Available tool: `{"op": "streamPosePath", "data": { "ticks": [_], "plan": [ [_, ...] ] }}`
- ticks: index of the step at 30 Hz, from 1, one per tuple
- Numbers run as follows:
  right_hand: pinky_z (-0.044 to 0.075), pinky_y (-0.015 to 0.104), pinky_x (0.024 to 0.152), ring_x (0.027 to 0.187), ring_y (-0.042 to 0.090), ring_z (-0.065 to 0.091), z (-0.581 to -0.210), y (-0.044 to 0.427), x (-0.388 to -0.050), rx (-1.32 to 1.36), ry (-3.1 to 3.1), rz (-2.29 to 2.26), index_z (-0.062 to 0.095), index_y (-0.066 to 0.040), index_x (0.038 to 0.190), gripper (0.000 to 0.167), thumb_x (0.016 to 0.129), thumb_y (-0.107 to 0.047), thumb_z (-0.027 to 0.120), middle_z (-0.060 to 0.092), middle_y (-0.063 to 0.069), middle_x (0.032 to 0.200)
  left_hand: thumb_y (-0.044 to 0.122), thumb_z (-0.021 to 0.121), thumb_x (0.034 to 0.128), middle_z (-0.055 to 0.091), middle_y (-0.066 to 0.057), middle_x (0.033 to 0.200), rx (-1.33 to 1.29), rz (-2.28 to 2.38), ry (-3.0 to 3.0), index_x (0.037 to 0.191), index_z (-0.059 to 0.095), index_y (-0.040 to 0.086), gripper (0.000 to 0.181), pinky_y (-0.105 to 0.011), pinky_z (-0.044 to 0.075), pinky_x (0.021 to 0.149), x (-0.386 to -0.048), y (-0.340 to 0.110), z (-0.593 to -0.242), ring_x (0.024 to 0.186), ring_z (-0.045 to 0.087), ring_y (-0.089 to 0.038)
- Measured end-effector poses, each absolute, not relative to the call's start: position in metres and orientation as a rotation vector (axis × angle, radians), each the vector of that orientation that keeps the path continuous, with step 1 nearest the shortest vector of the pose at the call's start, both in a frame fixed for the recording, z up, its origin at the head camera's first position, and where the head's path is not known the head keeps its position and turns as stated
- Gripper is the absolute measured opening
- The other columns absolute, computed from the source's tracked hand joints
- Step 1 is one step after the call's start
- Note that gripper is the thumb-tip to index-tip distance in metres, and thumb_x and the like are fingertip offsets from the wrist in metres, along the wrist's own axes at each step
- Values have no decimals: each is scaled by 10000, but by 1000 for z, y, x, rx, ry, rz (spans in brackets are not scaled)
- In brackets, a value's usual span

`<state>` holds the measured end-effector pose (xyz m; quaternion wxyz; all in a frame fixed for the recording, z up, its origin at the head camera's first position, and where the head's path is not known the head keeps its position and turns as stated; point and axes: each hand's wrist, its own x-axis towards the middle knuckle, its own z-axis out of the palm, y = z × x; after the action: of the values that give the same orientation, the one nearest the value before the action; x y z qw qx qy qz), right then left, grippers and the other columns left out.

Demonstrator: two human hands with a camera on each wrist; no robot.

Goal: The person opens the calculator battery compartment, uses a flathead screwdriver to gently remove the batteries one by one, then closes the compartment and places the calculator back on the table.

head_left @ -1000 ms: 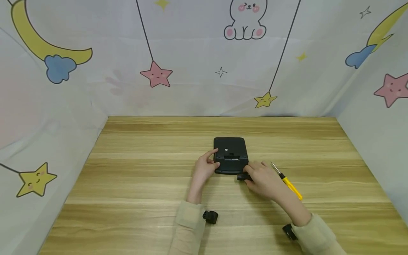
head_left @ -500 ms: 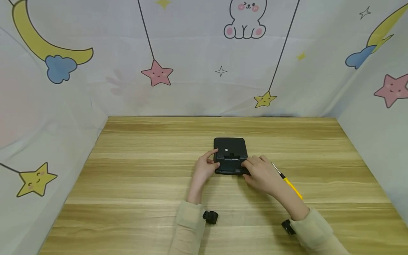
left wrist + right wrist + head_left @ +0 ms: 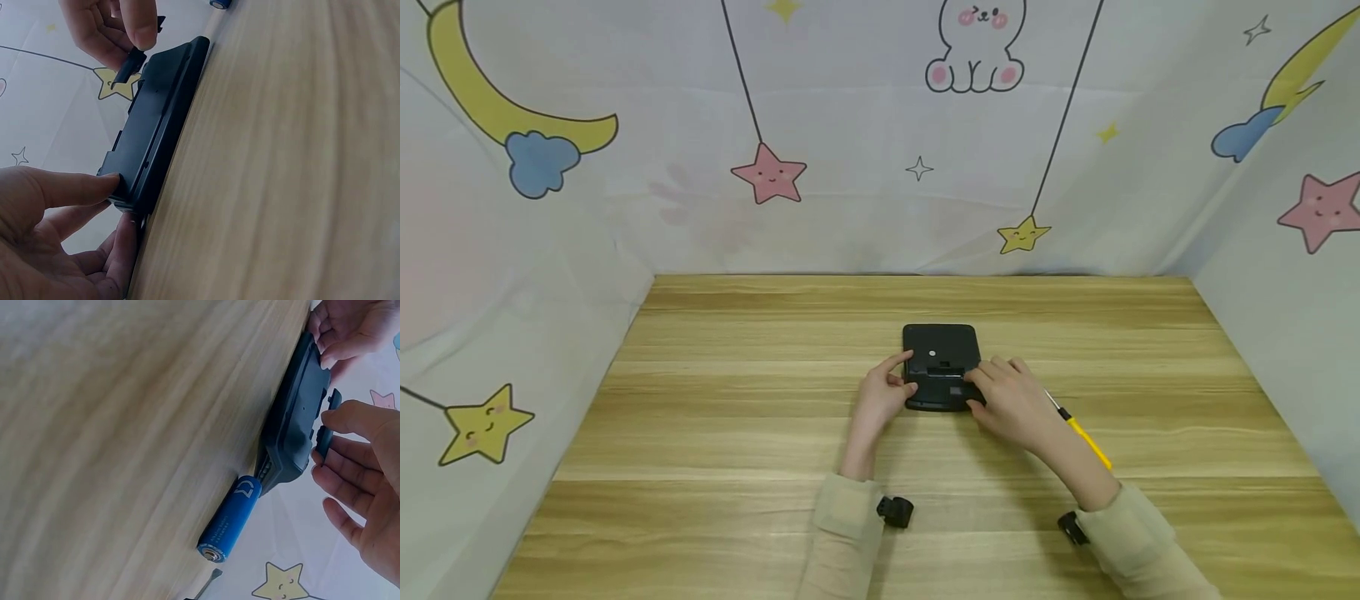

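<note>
A black desk calculator (image 3: 951,346) lies on the wooden table with its back and a battery slot facing up. My left hand (image 3: 882,396) grips its left edge, thumb (image 3: 100,187) on top and fingers along the side. Over the right part of the calculator is my right hand (image 3: 1013,407). Between thumb and fingers it pinches a small black battery cover (image 3: 324,440), held just above the slot and apart from it in the left wrist view. Beside the calculator's right side rests a blue battery (image 3: 231,515), hidden behind my right hand in the head view.
A screwdriver (image 3: 1090,442) with a yellow handle lies to the right of my right hand. The wooden table (image 3: 737,417) extends on both sides. A white printed cloth (image 3: 850,225) hangs behind it and at the sides.
My right hand has moved left and away from me, carrying the cover from the calculator's near right corner to over its back. The left hand and the calculator have stayed still.
</note>
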<state>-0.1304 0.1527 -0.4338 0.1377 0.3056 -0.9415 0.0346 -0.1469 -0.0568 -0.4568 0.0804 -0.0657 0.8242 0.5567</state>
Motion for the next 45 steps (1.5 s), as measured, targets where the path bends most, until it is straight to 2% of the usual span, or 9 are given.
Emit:
{"op": "streamPosePath", "data": {
  "ticks": [45],
  "plan": [
    [403,415,899,958,237,574,-438,130,-157,825,-2656,108,667,-88,1098,300,849,-249,718,658,48,994,61,698,834,611,-112,899,-178,1646,2469,1310,608,213,507,-232,415,574,-150,-60,-456,712,514,-167]
  ]
}}
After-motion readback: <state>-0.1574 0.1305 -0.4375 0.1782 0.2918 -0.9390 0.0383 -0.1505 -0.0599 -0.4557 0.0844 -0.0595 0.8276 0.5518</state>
